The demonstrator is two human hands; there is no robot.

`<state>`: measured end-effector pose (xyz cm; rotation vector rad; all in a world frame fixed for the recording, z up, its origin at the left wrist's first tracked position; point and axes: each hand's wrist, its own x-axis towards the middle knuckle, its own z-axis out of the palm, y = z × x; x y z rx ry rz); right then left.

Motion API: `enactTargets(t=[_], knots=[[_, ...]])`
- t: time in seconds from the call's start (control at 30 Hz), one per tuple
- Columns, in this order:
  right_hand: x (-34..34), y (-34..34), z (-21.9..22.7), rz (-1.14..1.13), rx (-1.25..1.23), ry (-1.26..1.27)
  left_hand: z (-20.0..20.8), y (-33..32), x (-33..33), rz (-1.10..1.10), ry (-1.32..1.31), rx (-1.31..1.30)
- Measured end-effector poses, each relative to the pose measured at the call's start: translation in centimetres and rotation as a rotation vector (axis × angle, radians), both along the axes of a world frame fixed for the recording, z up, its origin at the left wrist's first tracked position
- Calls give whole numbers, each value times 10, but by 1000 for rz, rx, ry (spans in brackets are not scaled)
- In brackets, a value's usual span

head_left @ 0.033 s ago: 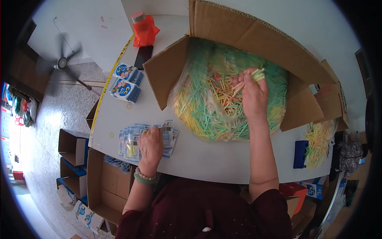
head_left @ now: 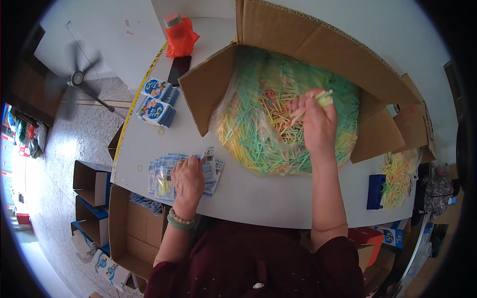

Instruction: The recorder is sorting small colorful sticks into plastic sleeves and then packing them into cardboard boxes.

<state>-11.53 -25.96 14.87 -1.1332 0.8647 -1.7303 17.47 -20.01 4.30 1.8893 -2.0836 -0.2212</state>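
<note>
Pale sticks (head_left: 325,98) are showing in a small bunch in a person's right hand (head_left: 320,124), which is closing around them above a clear plastic bag (head_left: 224,107) of loose pastel sticks (head_left: 298,160). Their bright ends are pointing toward roughly 2 o'clock, so the bunch's long axis is running on a line from 2 to 8; the lower end is blurring among the fingers.

Well apart, at about 8 o'clock from that fist, clear packets with blue-striped edges (head_left: 214,171) are lying overlapped on the pale table (head_left: 253,198). The left hand (head_left: 187,180) is resting over them, far nearer to the packets than the right. Its fingers are bunching near one packet's upper edge, though whether they are pinching it or only pressing down, one cannot tell. Seen from the left hand, the bunch is sitting at 2 o'clock.

Around them, an opened cardboard box (head_left: 318,25) is standing behind the bag at 12 o'clock. Two stacks of blue-and-white packs (head_left: 158,111) are waiting at 11 o'clock from the left hand, while a dark blue holder (head_left: 375,192) is lying at 5 o'clock from the right, just beside a heap of yellowish sticks (head_left: 396,185).
</note>
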Motion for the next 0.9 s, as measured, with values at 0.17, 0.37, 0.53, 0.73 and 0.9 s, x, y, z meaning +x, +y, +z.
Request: enactTargets(t=[0.17, 0.37, 0.53, 0.73, 0.9], knots=[[36, 84, -36, 88, -55, 413, 24, -3, -1, -54, 133, -282], [60, 130, -139, 29, -31, 719, 38, 19, -9, 158, 1060, 59], [65, 137, -147, 49, 59, 692, 36, 33, -25, 147, 1446, 410], [55, 137, -141, 24, -33, 734, 18, 44, -40, 30, 1584, 651], [51, 138, -147, 108, 63, 797, 20, 45, -46, -43, 1620, 732]])
